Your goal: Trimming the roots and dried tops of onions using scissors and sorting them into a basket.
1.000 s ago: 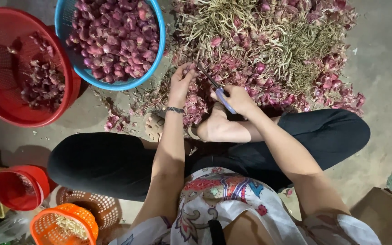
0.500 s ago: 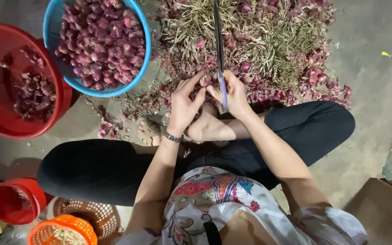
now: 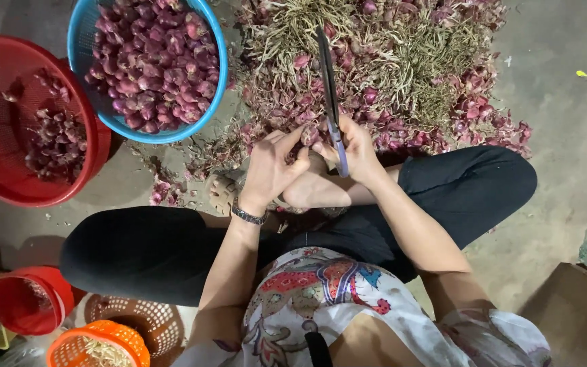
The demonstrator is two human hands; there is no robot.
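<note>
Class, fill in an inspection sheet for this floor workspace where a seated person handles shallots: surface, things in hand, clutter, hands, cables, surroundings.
Surface: bare concrete floor, littered with skins.
Things in hand: blade pointing away from the person; pile of shallots with dry stalks; what the fingertips pinch is too small to tell.
Clutter: blue basket full of trimmed shallots; red basket holding a few; small red tub; orange baskets.
Hands: left hand meets right hand, which grips the blade handle.
Cables: nothing seen.
Surroundings: cardboard box at lower right.
</note>
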